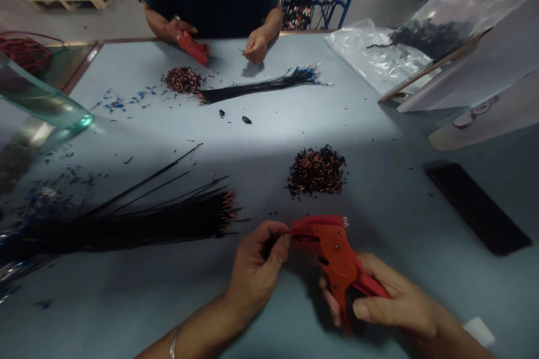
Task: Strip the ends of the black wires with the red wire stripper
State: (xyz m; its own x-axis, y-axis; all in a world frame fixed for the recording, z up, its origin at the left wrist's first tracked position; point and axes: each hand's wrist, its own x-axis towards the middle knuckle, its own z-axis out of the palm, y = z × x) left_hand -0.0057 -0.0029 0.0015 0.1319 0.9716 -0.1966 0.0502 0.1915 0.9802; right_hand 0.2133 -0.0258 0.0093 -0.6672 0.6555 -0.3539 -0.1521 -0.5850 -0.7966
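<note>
My right hand (391, 297) is wrapped round the handles of a red and orange wire stripper (339, 258), its jaws pointing left. At the jaw tips, my left hand (261, 263) pinches thumb and forefinger together; whatever lies between them is hidden. To the left of that hand lies a thick bundle of black wires (168, 224), with bare copper showing at the near-right ends and blue pieces at the far-left end. Just beyond the stripper sits a pile of short black and copper offcuts (316, 171).
Across the table, a person holds another red wire stripper (193, 47), near a smaller wire bundle (261, 87) and an offcut pile (183, 79). A black phone-like slab (478, 207) lies at right, below plastic bags (379, 56). A clear greenish bottle (46, 101) is at left.
</note>
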